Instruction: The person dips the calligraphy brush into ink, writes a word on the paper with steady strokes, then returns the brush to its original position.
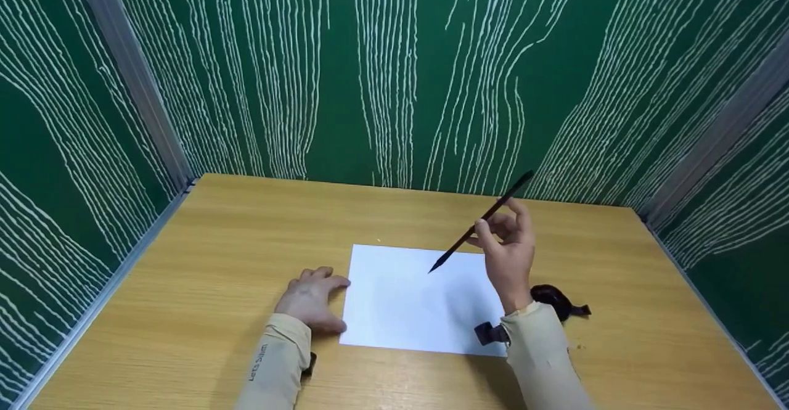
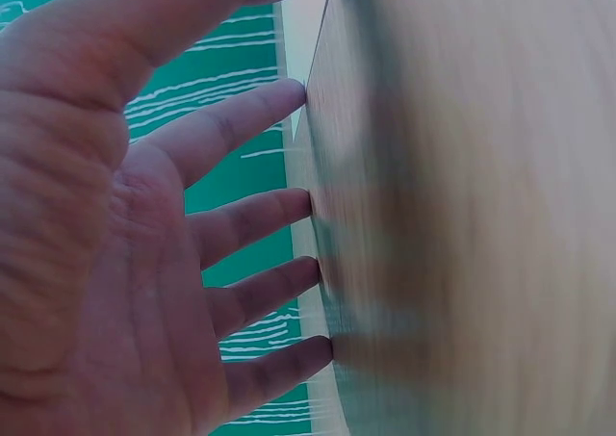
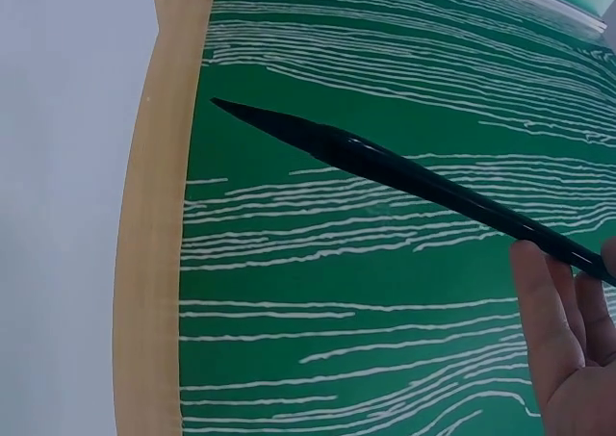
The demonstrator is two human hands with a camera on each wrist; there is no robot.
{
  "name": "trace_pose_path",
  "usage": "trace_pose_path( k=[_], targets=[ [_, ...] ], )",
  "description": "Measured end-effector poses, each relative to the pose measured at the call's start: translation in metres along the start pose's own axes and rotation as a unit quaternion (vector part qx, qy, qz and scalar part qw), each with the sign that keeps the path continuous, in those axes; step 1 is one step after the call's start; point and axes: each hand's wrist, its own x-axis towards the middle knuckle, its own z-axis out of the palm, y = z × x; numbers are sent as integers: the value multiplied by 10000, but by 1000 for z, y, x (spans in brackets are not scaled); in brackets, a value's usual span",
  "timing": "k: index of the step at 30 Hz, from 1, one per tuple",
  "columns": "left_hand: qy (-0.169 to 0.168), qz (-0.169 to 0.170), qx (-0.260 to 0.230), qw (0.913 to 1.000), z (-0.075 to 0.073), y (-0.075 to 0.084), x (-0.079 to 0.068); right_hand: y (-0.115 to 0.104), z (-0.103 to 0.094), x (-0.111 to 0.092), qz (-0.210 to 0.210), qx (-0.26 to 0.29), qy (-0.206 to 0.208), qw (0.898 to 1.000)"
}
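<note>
A dark calligraphy brush [image 1: 468, 233] slants over the white sheet of paper [image 1: 394, 311], its pointed dark tip low and to the left. My right hand [image 1: 510, 253] pinches its handle between thumb and fingers. In the right wrist view the brush [image 3: 385, 166] shows its tip held apart from the paper [image 3: 58, 215]. My left hand [image 1: 311, 299] lies at the sheet's left edge, with thumb and forefinger touching that edge. The left wrist view shows the fingers [image 2: 245, 219] spread, their tips resting on the tabletop.
A dark rounded thing [image 1: 553, 302] with a short projecting end stands right of the sheet, partly hidden by my right wrist. The wooden table [image 1: 246, 213] is bounded by green panels [image 1: 339, 89] with white wavy lines and grey posts [image 1: 135, 71] at the corners.
</note>
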Motion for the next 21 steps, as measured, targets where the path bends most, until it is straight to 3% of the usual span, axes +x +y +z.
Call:
trace_pose_path(
  k=[11,21],
  targets=[
    [-114,-124,-88,9998,1,1,2,2,31,-2,-69,87,-270,9996],
    [-51,-13,-56,10000,0,0,0,19,56,-2,-91,319,-555,9979]
  ],
)
